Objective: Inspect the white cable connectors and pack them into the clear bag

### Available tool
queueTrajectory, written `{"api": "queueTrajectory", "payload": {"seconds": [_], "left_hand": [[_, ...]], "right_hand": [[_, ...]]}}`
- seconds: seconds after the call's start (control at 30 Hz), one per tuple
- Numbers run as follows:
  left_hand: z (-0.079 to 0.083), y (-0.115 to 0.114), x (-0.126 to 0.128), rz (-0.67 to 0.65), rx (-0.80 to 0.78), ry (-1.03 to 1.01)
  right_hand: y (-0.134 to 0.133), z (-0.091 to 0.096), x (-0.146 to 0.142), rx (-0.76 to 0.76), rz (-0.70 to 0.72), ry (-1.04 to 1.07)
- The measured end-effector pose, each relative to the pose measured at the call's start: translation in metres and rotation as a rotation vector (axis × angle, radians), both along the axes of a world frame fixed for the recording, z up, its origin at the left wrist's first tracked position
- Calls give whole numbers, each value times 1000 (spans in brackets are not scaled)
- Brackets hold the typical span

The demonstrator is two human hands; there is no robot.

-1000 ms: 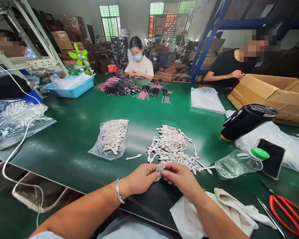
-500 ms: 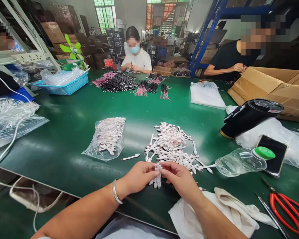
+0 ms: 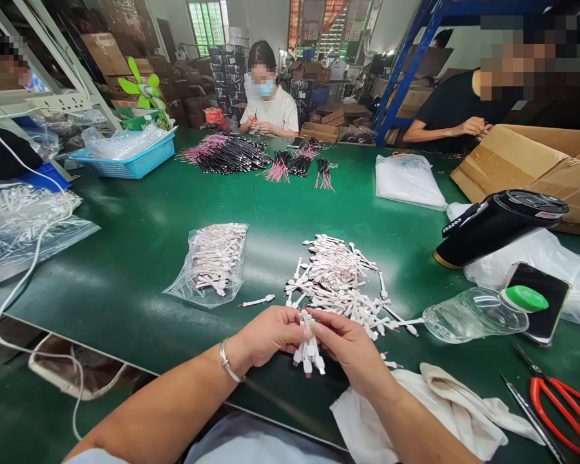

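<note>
A small bunch of white cable leads (image 3: 309, 353) sits between the person's hands, near the front edge of a green workbench, its plug ends pointing down and toward the person. The left hand (image 3: 268, 338) and right hand (image 3: 350, 351) meet around it, with the fingers of both closed and pinching the bunch from either side. A silver bangle (image 3: 228, 362) circles the left wrist.

Just beyond the hands lies a loose heap of white leads (image 3: 336, 283), and a single lead (image 3: 257, 300) rests apart to the left, beside a clear plastic bag of leads (image 3: 212, 264). To the right stand a clear water bottle (image 3: 476, 314) with a green cap (image 3: 524, 298), lying on its side, and a black phone (image 3: 541, 303). Behind them, a tipped black tumbler (image 3: 500, 229) reads "COFFEE" on its side.

Near the right hand lies a crumpled white cloth (image 3: 415, 412), with tweezers (image 3: 531, 419) and red-handled scissors (image 3: 558, 412) beside it. At the far end of the bench are bundles of black and pink wires (image 3: 227, 154), and a co-worker (image 3: 269, 106) works beyond them. Another co-worker (image 3: 457, 106) sits at the far right behind a cardboard box (image 3: 526, 174). A white plastic bag (image 3: 408, 182) carries dark printing too small to read.
</note>
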State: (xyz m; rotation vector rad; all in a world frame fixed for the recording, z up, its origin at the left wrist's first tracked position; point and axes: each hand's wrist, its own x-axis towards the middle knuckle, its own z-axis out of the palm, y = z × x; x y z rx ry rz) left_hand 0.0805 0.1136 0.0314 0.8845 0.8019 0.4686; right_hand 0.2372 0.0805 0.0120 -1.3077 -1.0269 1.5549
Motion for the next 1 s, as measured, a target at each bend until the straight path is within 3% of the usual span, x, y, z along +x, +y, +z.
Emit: {"api": "queueTrajectory", "payload": {"seconds": [0.1, 0.27, 0.43, 0.53, 0.7, 0.87, 1.0], "left_hand": [[2, 0, -1, 48, -25, -5], [17, 2, -1, 228, 60, 102], [28, 6, 2, 237, 73, 113], [25, 10, 2, 218, 90, 128], [14, 13, 2, 227, 104, 116], [8, 12, 4, 237, 97, 116], [5, 13, 3, 269, 67, 89]], "right_hand": [[-2, 5, 2, -31, 17, -37], [-5, 15, 8, -106, 207, -103], [-5, 18, 10, -132, 218, -173], [-4, 17, 10, -91, 164, -224], [-3, 11, 7, 204, -37, -297], [-1, 3, -1, 127, 5, -422], [-1, 4, -1, 44, 42, -333]]}}
